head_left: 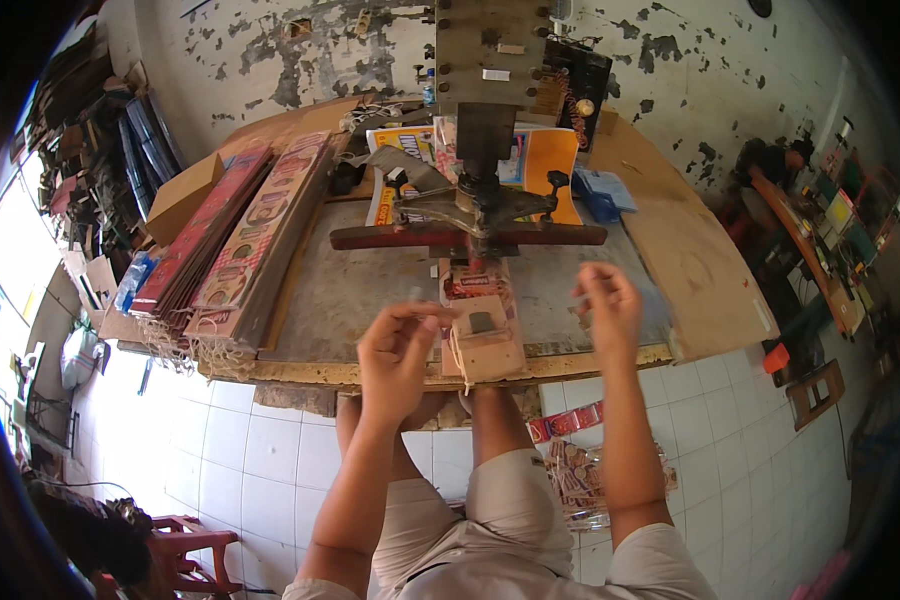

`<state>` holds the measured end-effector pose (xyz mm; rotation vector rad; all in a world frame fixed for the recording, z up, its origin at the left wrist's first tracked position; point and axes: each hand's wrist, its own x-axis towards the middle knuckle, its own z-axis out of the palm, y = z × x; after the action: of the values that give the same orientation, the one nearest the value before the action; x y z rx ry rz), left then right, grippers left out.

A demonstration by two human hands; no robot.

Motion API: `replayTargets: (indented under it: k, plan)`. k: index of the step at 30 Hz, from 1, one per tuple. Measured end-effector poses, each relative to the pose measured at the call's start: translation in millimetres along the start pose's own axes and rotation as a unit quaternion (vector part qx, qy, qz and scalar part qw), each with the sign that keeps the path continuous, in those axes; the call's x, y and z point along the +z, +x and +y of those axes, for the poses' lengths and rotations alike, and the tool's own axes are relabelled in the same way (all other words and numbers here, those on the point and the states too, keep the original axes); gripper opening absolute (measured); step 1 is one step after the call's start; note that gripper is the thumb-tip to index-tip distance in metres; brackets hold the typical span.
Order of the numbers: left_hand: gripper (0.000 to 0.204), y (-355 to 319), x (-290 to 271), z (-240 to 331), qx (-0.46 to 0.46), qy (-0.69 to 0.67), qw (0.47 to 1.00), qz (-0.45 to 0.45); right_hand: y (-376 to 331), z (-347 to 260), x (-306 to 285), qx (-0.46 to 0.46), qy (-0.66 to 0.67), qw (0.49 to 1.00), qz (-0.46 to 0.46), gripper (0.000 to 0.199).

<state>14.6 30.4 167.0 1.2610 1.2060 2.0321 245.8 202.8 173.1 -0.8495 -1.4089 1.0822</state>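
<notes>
A small tan cardboard piece with a dark rectangular patch lies at the table's front edge, a thin string along its left side. Under it shows a printed cardboard strip, reaching beneath the press. My left hand is at the piece's left edge, thumb and forefinger drawn together; what they pinch is too small to tell. Raised off to the right, my right hand has its fingers curled inward, and whatever is between them is unclear. Above the strip stands a metal press with a reddish crossbar.
Long stacks of printed cardboard with strings fill the table's left. A brown box leans behind them. A cardboard sheet covers the right side. Printed pieces lie on the tiled floor. Another person sits far right.
</notes>
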Motion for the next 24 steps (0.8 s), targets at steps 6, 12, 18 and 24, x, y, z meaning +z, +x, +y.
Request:
replayTargets:
  k: [6,12,18,24]
  plan:
    - [0.013,7.4,-10.6,-5.4,-0.011,-0.055,0.998,0.032,56.8,102.8,-147.9,-0.127,-0.279,0.926,0.219,0.040]
    - [0.015,9.2,5.8,4.4,-0.017,-0.159,0.985,-0.056,-1.4,44.3,-77.9,-0.181,-0.260,0.947,0.056,0.061]
    - [0.017,33.8,25.2,-1.0,-0.020,-0.181,0.982,-0.049,-27.0,-9.8,2.4,0.177,0.350,0.828,-0.400,0.061]
    - [0.038,46.3,-1.3,-39.2,-0.090,0.065,0.994,-0.002,24.1,34.0,20.1,0.025,0.032,0.968,-0.248,0.059]
